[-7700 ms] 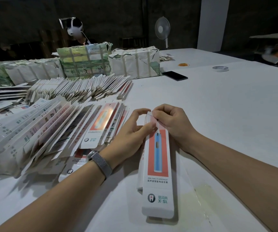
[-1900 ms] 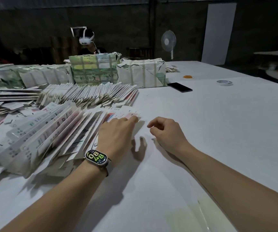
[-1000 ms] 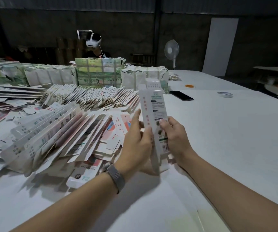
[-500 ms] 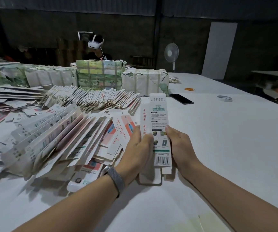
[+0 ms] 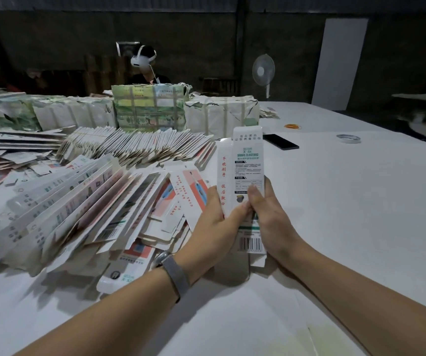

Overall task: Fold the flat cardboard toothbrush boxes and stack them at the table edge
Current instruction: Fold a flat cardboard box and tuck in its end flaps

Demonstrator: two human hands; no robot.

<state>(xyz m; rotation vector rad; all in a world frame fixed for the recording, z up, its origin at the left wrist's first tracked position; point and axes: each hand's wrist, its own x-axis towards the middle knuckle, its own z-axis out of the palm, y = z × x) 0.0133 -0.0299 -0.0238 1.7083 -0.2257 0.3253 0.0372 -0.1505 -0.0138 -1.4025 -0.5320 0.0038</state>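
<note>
The head view shows two hands, left hand [image 5: 215, 222] and right hand [image 5: 271, 214], fingers pinching one box [image 5: 242, 170] upright above the table [image 5: 348, 201].

The lower middle of the tall white printed cardboard toothbrush box [image 5: 242, 173] is covered by the left hand [image 5: 213, 227] and right hand [image 5: 268, 219]; the fingers behind it cannot be seen. Its small print is too fine to read. The fanned heap of flat printed cardboard boxes [image 5: 78, 201] at the left is blurred at its near end and cut off by the left edge. In the upper middle, a person wearing a white headset [image 5: 143, 61] is hidden below the shoulders by strapped paper-wrapped bundles [image 5: 150, 109]. Both forearms run out at the bottom edge.
</note>
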